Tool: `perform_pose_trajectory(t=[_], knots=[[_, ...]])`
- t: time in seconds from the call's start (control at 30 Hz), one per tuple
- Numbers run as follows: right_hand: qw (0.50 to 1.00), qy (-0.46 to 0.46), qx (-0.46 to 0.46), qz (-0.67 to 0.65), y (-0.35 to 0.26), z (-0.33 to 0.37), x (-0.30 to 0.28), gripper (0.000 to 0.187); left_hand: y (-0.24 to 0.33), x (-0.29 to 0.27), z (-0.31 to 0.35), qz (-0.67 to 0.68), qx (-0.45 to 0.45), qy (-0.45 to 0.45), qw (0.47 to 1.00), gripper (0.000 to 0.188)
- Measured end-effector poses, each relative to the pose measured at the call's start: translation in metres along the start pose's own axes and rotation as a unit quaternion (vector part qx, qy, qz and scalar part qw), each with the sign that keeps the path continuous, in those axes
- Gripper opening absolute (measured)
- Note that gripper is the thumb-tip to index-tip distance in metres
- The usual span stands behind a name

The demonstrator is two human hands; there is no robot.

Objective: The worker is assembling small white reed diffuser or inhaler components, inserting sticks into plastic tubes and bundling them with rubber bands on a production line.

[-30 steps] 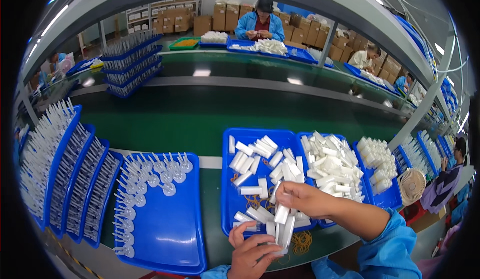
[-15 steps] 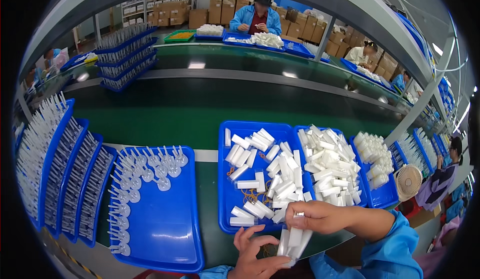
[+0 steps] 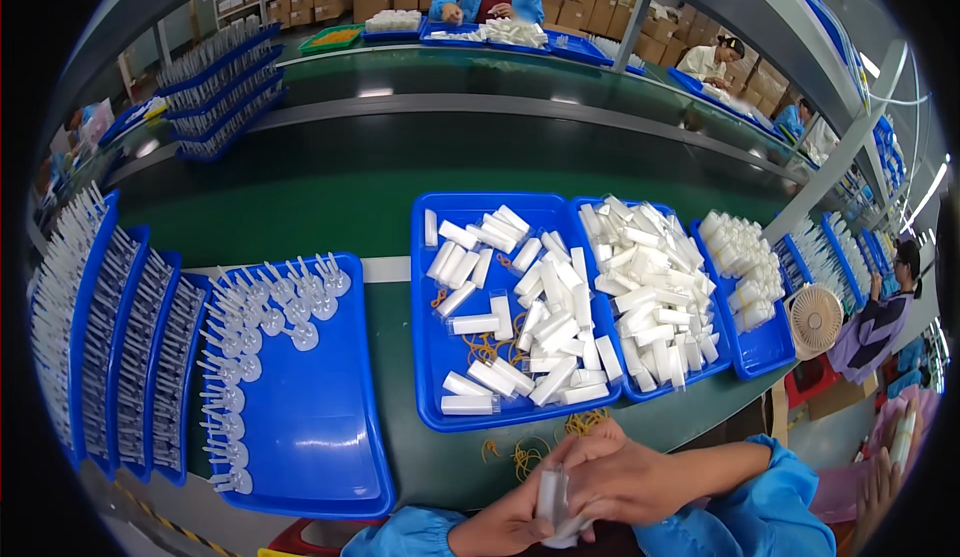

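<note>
My left hand [image 3: 500, 527] and my right hand [image 3: 630, 479] meet low in front of me. Between them is a white block in a clear plastic sleeve [image 3: 552, 494], with fingers of both closed around it. Whether more blocks lie under the fingers is hidden. Just beyond, a blue tray [image 3: 428, 352] bears loose sleeved white blocks [image 3: 555, 332] and orange-brown rubber bands. More rubber bands [image 3: 526, 457] lie on the green table by my hands. A second blue tray to the right holds a heap of similar white blocks [image 3: 655, 297].
At left, a blue tray [image 3: 315, 417] has clear stemmed plastic pieces [image 3: 235, 397] along two sides. Stacked trays [image 3: 125, 357] of such pieces stand beside it. Right of the heap are a tray of bundled white pieces [image 3: 740, 267] and a small fan [image 3: 816, 319]. People work across the bench.
My hands have drawn closer together and nearer to me, away from the block tray, with the right hand now over the sleeved blocks. The scene has shifted upward in view.
</note>
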State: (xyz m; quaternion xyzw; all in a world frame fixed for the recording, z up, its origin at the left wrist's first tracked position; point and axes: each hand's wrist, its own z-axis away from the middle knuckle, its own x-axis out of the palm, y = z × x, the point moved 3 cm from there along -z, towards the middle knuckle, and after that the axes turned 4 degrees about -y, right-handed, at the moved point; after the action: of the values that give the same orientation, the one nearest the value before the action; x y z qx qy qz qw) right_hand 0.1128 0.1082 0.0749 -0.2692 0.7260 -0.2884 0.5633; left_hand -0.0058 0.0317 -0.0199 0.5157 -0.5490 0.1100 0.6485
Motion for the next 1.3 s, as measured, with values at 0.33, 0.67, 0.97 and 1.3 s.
perform_pose_trajectory(t=[0.33,0.67,0.97,1.3], knots=[[0.983,0.065,-0.017,0.174,0.002,0.024,0.053,0.056,-0.02,-0.004,0.01,-0.304,-0.016,0.075,0.95,0.05],[0.914,0.149,0.147,0.348,0.055,0.043,0.024,0.027,-0.008,-0.001,0.026,-0.158,-0.015,0.146,0.977,0.019],[0.908,0.063,0.122,0.396,0.069,0.018,0.027,0.005,0.012,0.0,0.035,-0.209,-0.08,0.272,0.936,0.027],[0.924,0.138,0.062,0.351,0.034,0.003,0.023,0.015,0.018,0.002,0.001,-0.153,0.074,0.295,0.94,0.021]])
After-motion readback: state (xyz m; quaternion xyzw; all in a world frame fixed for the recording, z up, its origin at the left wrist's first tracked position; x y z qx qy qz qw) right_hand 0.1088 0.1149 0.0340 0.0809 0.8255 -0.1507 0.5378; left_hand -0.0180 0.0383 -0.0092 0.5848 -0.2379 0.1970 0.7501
